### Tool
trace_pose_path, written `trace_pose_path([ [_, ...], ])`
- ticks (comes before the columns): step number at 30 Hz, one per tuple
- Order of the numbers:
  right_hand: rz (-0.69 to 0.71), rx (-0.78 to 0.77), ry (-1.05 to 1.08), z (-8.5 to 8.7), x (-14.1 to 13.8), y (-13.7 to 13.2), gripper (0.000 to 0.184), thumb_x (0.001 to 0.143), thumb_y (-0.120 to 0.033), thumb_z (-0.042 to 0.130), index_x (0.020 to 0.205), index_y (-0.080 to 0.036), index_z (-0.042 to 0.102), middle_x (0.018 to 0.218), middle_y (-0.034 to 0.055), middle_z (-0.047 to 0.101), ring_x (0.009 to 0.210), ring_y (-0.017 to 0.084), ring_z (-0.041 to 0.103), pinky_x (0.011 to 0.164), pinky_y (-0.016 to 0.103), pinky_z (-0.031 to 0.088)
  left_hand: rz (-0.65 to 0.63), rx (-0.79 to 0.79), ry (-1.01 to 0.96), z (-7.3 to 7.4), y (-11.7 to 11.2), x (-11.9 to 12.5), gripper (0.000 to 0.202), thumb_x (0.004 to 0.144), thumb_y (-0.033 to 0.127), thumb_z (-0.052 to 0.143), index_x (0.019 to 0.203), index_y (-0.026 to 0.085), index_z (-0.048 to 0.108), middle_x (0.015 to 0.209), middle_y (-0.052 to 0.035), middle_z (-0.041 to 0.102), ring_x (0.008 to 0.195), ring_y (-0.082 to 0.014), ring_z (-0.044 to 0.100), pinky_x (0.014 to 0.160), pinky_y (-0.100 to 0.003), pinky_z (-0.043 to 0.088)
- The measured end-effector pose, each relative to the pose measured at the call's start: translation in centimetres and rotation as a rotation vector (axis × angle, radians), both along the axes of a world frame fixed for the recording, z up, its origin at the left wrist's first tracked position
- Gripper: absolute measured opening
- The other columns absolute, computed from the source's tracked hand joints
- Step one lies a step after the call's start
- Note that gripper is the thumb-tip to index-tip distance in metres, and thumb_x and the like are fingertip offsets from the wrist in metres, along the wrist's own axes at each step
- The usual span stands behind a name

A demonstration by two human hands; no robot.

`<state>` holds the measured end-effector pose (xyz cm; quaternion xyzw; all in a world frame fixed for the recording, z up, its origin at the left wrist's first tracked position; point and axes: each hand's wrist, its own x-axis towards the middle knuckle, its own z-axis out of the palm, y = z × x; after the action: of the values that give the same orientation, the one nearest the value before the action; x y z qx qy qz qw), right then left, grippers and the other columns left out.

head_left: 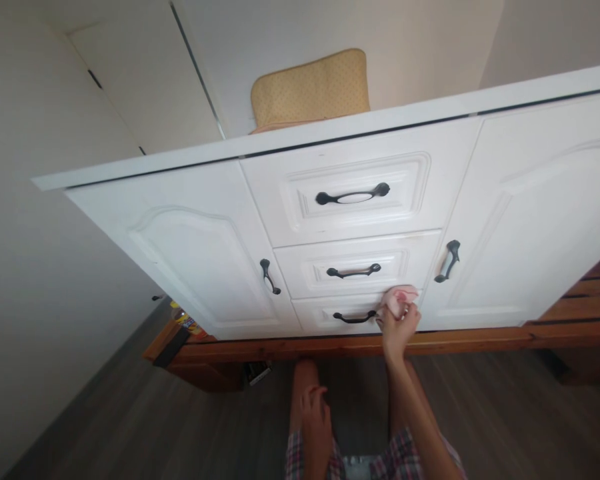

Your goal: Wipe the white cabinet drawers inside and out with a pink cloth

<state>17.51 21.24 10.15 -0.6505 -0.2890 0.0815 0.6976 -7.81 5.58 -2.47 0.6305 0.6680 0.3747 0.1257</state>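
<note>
My right hand point(401, 331) is closed on a crumpled pale pink cloth point(394, 302). It presses the cloth to the white cabinet front, at the right end of the bottom drawer point(313, 315), near the seam with the middle drawer point(310, 270). Just left of the cloth is the bottom drawer's dark handle point(353, 319). My left hand point(315, 415) lies on my left knee with its fingers loosely stretched out, holding nothing. Above these two drawers is the top drawer point(270, 200), which has a dark handle with a white middle.
Cabinet doors with dark handles flank the drawers, a left door point(190, 260) and a right door point(540, 200). A tan dotted item point(310, 87) stands on the white top. Below runs a wooden ledge point(280, 349), with a colourful package point(187, 321) at its left end.
</note>
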Motion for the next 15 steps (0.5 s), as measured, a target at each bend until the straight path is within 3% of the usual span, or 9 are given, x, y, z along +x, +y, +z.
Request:
trace_pose_path([
  [2,0.010,0.046,-0.079,1.0,-4.6,1.3,0.038,0.086,-0.040,0.066,0.118,-0.020,0.066,0.112,0.0070,0.050,0.105,0.027,0.053,0.106,0.048,0.047,0.074,-0.233,0.041,-2.6,-1.5,-1.8,0.041,0.091,0.014,0.052,0.114,0.022,0.084,0.124,-0.0112,0.078,0.123,-0.0300,0.075,0.114,-0.044,0.059],
  [4,0.099,0.108,-0.191,1.4,-9.6,1.9,0.033,0.092,-0.029,0.059,0.122,-0.020,0.067,0.115,0.0088,0.050,0.108,0.028,0.052,0.105,0.047,0.047,0.058,-0.373,0.073,-4.3,-2.2,-2.8,0.040,0.090,0.017,0.058,0.119,0.021,0.085,0.132,-0.0126,0.078,0.131,-0.0317,0.073,0.120,-0.042,0.055],
  [6,0.243,0.135,-0.365,1.1,-14.3,2.0,0.030,0.092,-0.018,0.057,0.119,-0.020,0.070,0.115,0.0102,0.052,0.108,0.029,0.052,0.100,0.045,0.047,0.031,-0.413,0.065,-4.8,-2.4,-3.1,0.041,0.093,0.020,0.056,0.122,0.021,0.084,0.137,-0.0129,0.078,0.134,-0.0320,0.071,0.121,-0.043,0.053],
  [9,0.456,0.107,-0.706,-0.4,-19.7,2.0,0.034,0.091,-0.006,0.056,0.110,-0.024,0.077,0.116,0.0122,0.058,0.105,0.029,0.049,0.093,0.043,0.045,0.015,-0.377,-0.007,-4.0,-2.1,-2.4,0.042,0.099,0.024,0.046,0.115,0.022,0.084,0.132,-0.0115,0.079,0.132,-0.0303,0.070,0.119,-0.044,0.052],
  [12,0.526,0.041,-0.918,-3.4,-21.5,2.0,0.033,0.096,-0.007,0.058,0.107,-0.028,0.081,0.115,0.0125,0.062,0.101,0.029,0.047,0.090,0.043,0.043,0.016,-0.346,-0.058,-3.2,-1.9,-1.8,0.043,0.102,0.027,0.041,0.109,0.023,0.084,0.126,-0.0115,0.079,0.129,-0.0295,0.071,0.119,-0.044,0.052],
  [15,0.542,-0.036,-0.951,-7.0,-19.4,1.7,0.032,0.099,-0.009,0.058,0.106,-0.027,0.082,0.113,0.0127,0.062,0.101,0.029,0.047,0.092,0.044,0.044,0.045,-0.349,-0.074,-3.1,-2.1,-2.1,0.043,0.101,0.026,0.042,0.108,0.021,0.084,0.125,-0.0126,0.079,0.127,-0.0299,0.072,0.119,-0.043,0.052],
])
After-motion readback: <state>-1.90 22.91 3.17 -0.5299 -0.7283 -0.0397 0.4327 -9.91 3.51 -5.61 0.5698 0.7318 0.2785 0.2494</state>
